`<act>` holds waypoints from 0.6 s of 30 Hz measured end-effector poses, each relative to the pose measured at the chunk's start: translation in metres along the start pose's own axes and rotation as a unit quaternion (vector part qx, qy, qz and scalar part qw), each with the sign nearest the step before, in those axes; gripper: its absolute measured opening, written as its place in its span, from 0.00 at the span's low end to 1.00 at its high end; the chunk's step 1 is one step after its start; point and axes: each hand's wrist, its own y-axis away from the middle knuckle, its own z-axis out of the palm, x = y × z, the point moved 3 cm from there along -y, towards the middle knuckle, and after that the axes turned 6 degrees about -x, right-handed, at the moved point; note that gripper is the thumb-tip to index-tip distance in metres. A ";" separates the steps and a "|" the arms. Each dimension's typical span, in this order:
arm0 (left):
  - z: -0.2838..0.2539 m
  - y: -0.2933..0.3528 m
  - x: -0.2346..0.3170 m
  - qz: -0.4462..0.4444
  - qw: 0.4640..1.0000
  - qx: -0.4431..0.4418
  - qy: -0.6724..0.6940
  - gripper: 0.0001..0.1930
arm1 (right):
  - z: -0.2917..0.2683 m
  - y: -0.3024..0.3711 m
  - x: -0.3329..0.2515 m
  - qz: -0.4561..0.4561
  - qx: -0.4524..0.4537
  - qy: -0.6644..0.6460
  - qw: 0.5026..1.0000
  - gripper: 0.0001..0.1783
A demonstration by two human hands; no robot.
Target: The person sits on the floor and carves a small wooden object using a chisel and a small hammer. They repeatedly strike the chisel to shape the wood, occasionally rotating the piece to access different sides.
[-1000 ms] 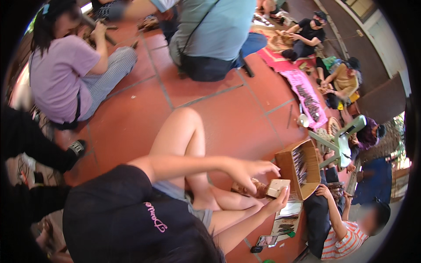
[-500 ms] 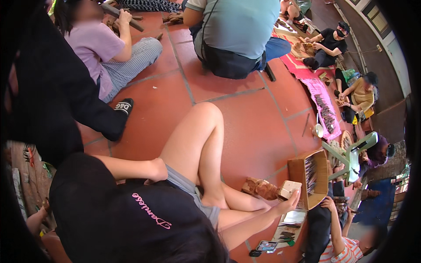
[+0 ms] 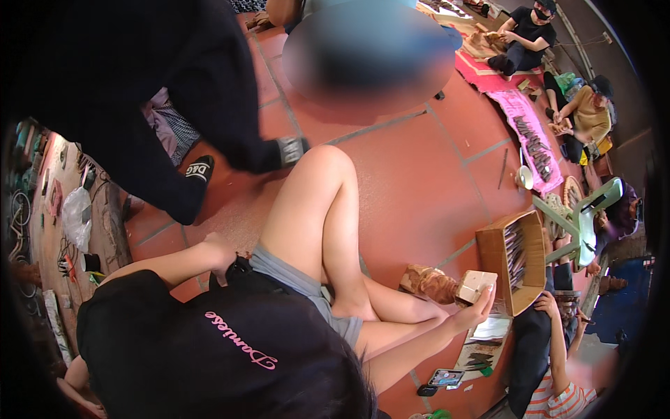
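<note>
My right hand (image 3: pixel 481 311) is closed around the pale, squared end of a carved wooden piece (image 3: pixel 429 283), its fingers against the block's edge. The piece's reddish-brown carved part points left, beside my folded leg. A cardboard box (image 3: pixel 499 255) packed with long, dark, thin tools stands just beyond that hand. At my left hip, my left hand (image 3: pixel 222 255) is lowered next to grey shorts and a black bundle; its fingers are mostly hidden. No held thing shows there.
Near the box are a phone (image 3: pixel 447 378), a white sheet (image 3: pixel 490 328) with small tools, and a green plastic stool (image 3: pixel 576 227). Someone in black trousers (image 3: pixel 230 91) stands close at left. Several people sit around the red tiled floor (image 3: pixel 398 181). Tools on pink cloth (image 3: pixel 527 129) lie farther right.
The view has shifted, and the person in black trousers has stepped further in from the left. My left hand has moved back from the lap toward my hip. My right hand keeps its hold.
</note>
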 end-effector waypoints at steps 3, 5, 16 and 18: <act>0.048 -0.015 -0.013 0.028 0.997 -0.028 0.066 0.20 | 0.001 0.000 0.003 0.010 0.004 -0.004 1.000 0.24; 0.077 -0.035 -0.015 0.050 0.992 -0.020 0.110 0.19 | 0.003 -0.001 0.002 0.015 0.006 -0.015 1.000 0.24; 0.064 -0.041 -0.016 0.038 0.964 0.078 0.251 0.15 | 0.002 -0.003 0.006 0.026 0.010 -0.025 0.999 0.23; 0.051 -0.026 -0.006 0.061 0.967 0.170 0.182 0.12 | -0.006 -0.005 0.008 0.020 0.008 -0.034 0.999 0.23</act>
